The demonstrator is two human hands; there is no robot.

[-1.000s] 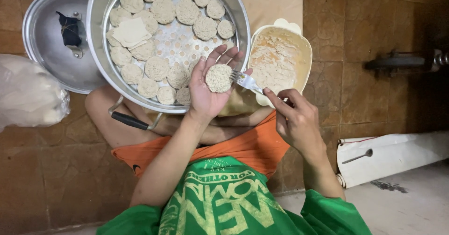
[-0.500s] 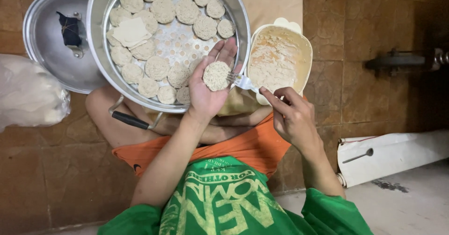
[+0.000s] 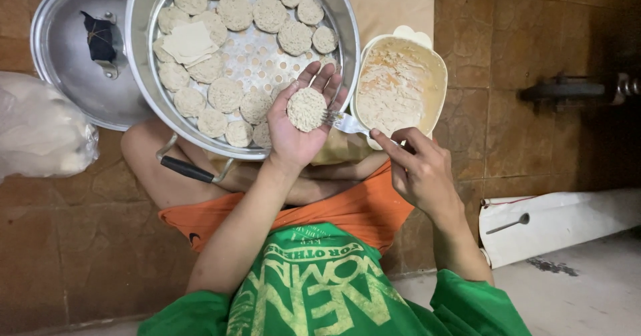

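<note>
Right hand (image 3: 420, 169): pinches a fork (image 3: 344, 122), tines at the patty's 3 o'clock.
Left hand (image 3: 302, 125): open, cupping a round patty (image 3: 306, 109).
Patty: likely soft, crumbly; best supported underneath.
Steamer tray (image 3: 143, 62): at 11 o'clock, filled with patties.

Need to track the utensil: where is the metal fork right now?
In the head view, the metal fork is pinched in the right hand, its tines between the left palm's round patty and the cream oval bowl.

The brown tiled floor (image 3: 521, 69) carries a steel lid (image 3: 73, 62), a clear plastic bag (image 3: 40, 129), a tan board (image 3: 387, 5) and, at right, what may be a white carton (image 3: 567, 222).
</note>
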